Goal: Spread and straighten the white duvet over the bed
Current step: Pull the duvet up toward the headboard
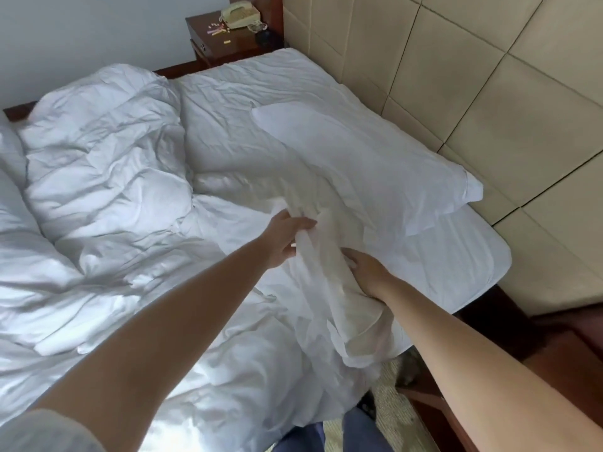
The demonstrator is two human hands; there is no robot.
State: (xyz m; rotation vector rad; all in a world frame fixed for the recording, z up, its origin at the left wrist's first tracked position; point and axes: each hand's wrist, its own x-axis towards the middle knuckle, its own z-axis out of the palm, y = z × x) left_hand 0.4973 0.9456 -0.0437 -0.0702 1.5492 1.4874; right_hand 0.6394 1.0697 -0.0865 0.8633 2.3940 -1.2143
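The white duvet (104, 177) lies rumpled and bunched over the left and near part of the bed (463, 275). One bunched edge of it rises as a twisted ridge between my hands. My left hand (287, 238) grips that ridge from the left, fingers curled into the fabric. My right hand (368, 272) grips the same fold from the right, slightly nearer to me. A white pillow (368, 164) lies at the head of the bed, partly under the lifted fabric. The mattress corner at the right is uncovered.
A padded beige headboard wall (489, 76) runs along the right. A dark wooden nightstand (228, 44) with a beige telephone (239, 14) stands at the far corner. Carpet and dark wooden furniture (554, 337) show at the lower right, beside my legs.
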